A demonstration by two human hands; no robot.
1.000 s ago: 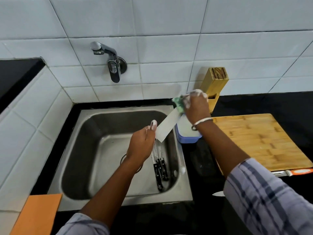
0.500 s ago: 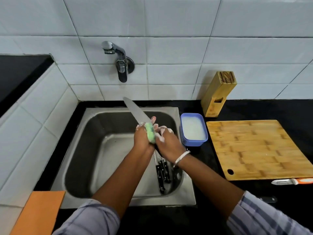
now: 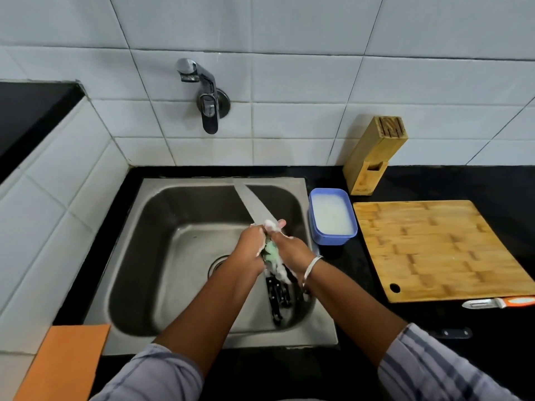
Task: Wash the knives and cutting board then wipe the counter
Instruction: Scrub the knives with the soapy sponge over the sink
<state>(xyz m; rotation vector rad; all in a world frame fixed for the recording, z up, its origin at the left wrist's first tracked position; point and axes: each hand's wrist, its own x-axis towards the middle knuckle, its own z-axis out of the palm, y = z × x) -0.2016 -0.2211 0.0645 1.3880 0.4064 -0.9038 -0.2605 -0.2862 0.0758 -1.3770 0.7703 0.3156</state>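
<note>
since a second ago the right hand, curled round the soapy sponge, had slid from blade tip back against the left hand, which gripped the knife by its handle over the sink. strokes were safest from the spine, with the edge turned away.

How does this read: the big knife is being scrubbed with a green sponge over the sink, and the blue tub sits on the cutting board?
Not quite. In the head view the blue tub stands on the black counter, between the sink and the cutting board, not on the board. The big knife and green sponge are over the sink, as you said.
</note>
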